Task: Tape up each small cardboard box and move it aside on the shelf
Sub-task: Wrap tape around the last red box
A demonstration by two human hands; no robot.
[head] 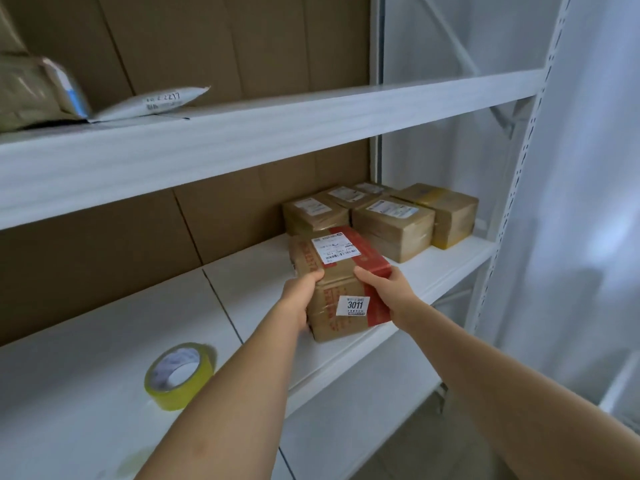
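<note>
Item: small cardboard box (341, 282), brown with a red band along its right side, wrapped in clear tape; white shipping label on top, second white sticker reading 3011 on the near face; it sits on the middle shelf (263, 292), toward the right, near the front edge.

Your left hand (300, 294): fingers curled over the box's near left top edge, palm against its left side; gripping.

Your right hand (384, 289): fingers laid along the box's right side over the red band, thumb side toward the top edge; holding the box from the right; both hands clasp it between them.

Taped boxes (381, 216): a cluster of brown parcels with white labels, set close together at the back right of the same shelf, just behind the held box; one at the far right carries yellow tape; exact count hard to tell.

Roll of tape (178, 374): yellowish, white core, lying tilted on the shelf to the left of your left forearm, well apart from the box.

Upper shelf (242, 133): white padded envelope (152, 103) with handwritten digits; a brown wrapped parcel (31, 91) at far left, blurred.

Backing: brown cardboard sheet (194, 43) behind both shelves; white metal upright (516, 188) at right.
</note>
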